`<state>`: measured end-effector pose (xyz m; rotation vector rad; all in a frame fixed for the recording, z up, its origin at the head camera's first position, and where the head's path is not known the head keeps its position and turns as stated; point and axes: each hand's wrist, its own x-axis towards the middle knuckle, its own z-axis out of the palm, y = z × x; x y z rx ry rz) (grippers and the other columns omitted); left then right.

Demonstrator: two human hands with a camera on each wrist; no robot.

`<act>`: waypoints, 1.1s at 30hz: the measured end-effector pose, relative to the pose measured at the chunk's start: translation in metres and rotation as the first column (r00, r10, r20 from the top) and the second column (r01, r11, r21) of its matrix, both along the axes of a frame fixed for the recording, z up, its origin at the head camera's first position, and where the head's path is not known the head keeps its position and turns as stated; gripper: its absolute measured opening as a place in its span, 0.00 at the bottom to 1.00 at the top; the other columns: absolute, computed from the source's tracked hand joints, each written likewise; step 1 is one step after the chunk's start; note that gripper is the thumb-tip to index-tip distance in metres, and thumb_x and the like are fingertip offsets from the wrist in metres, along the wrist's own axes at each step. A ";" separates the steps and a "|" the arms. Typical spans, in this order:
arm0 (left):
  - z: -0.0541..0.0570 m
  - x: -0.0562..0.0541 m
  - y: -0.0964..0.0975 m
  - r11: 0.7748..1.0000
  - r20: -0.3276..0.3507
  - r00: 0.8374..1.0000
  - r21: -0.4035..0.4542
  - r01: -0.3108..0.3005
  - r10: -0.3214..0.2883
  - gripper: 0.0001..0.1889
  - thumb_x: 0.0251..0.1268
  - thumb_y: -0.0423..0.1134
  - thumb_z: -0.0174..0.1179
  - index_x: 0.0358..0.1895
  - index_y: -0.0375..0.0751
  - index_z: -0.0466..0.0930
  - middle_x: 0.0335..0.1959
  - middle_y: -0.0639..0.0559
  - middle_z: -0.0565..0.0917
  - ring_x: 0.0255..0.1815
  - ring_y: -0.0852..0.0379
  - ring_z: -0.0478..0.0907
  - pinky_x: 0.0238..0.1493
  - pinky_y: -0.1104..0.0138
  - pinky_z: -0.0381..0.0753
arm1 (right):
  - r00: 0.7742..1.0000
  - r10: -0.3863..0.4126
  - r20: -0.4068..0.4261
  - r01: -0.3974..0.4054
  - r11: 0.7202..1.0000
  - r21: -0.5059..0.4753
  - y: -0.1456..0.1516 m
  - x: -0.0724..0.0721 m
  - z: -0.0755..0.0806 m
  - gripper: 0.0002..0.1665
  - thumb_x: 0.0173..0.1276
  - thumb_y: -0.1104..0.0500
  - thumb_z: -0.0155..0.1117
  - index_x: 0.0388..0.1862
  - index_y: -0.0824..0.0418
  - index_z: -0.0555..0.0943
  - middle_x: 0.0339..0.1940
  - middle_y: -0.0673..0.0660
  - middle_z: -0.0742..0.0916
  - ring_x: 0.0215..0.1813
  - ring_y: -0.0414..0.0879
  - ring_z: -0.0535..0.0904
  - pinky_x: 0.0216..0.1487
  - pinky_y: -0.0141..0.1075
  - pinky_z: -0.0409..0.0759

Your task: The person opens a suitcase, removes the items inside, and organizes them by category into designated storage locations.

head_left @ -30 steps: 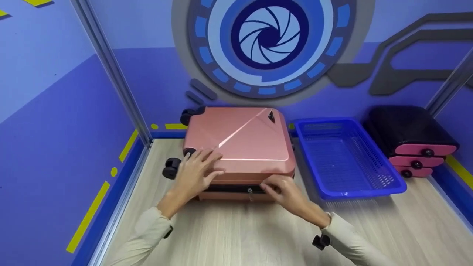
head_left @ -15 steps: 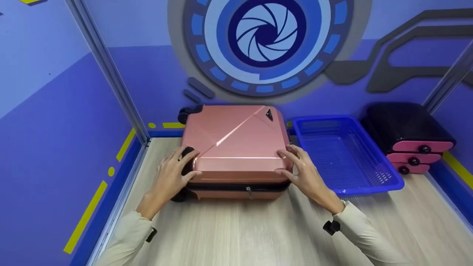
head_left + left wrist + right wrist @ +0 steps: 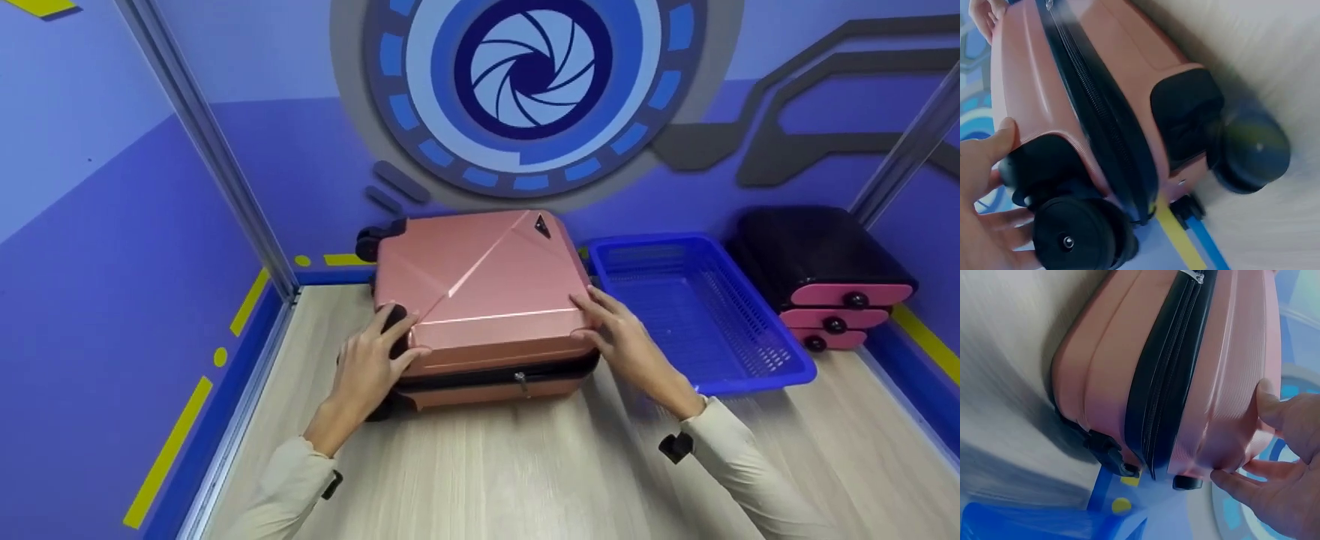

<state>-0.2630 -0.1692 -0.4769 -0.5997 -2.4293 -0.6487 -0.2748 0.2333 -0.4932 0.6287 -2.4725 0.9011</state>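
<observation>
A pink hard-shell suitcase (image 3: 480, 277) lies flat on the table, slightly turned, its black wheels (image 3: 1075, 233) on the left. Along its front side runs a black zipper band (image 3: 1168, 382) with a metal zipper pull (image 3: 521, 381) near the middle. My left hand (image 3: 367, 367) grips the front left corner, thumb on the front face and fingers around the black wheel housing (image 3: 1053, 163). At the front right corner, my right hand (image 3: 626, 345) holds the upper shell, thumb on the front face and fingers over the edge and side.
To the right of the suitcase stands a blue plastic basket (image 3: 750, 388), close to my right forearm. Beyond it is a black box with pink drawer fronts (image 3: 855, 294). Blue printed wall panels (image 3: 285, 165) enclose the wood-grain table (image 3: 480, 465) at the back and sides.
My right hand moved from the front by the zipper to the right corner, my left to the wheel corner. The suitcase has since turned slightly, its left front corner coming nearer.
</observation>
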 end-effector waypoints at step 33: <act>0.018 -0.020 -0.002 0.971 0.115 0.969 -0.074 0.229 -0.220 0.31 0.56 0.48 0.79 0.64 0.47 0.85 0.66 0.39 0.81 0.73 0.32 0.71 0.72 0.32 0.65 | 0.974 0.106 0.202 -0.035 0.944 -0.328 -0.098 0.050 -0.074 0.16 0.67 0.74 0.71 0.45 0.68 0.72 0.35 0.66 0.92 0.32 0.49 0.89 0.22 0.40 0.86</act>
